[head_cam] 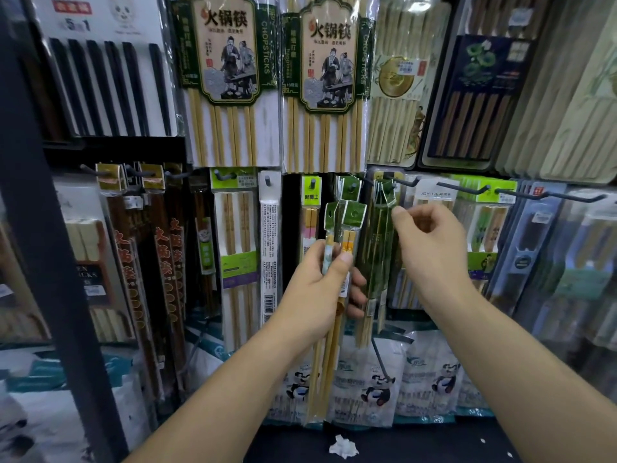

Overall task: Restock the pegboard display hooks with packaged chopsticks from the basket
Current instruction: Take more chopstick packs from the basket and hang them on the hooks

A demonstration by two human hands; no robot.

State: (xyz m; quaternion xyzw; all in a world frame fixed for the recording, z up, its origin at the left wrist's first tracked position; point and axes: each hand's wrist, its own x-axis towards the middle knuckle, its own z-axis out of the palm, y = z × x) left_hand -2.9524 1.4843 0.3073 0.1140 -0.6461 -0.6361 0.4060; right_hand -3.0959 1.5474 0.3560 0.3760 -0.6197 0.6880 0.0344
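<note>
Upper row, centre: two hot-pot chopstick packs [227, 78] side by side. Below them: hanging packs [380, 235] on a pegboard hook [404, 180], right hand [430, 242] pinching their top. Just left: chopstick packs [337, 228] in left hand [320, 282]. Beneath, behind: panda-printed bags [367, 379].

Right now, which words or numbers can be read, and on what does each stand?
"火锅筷": on the left big pack and the right big pack.
"CHOPSTICKS": on the left big pack's right edge.
"5 1": on the black-stick pack.
"JOY-HER": on the white pack.
All other print is too small or blurred to read.
</note>
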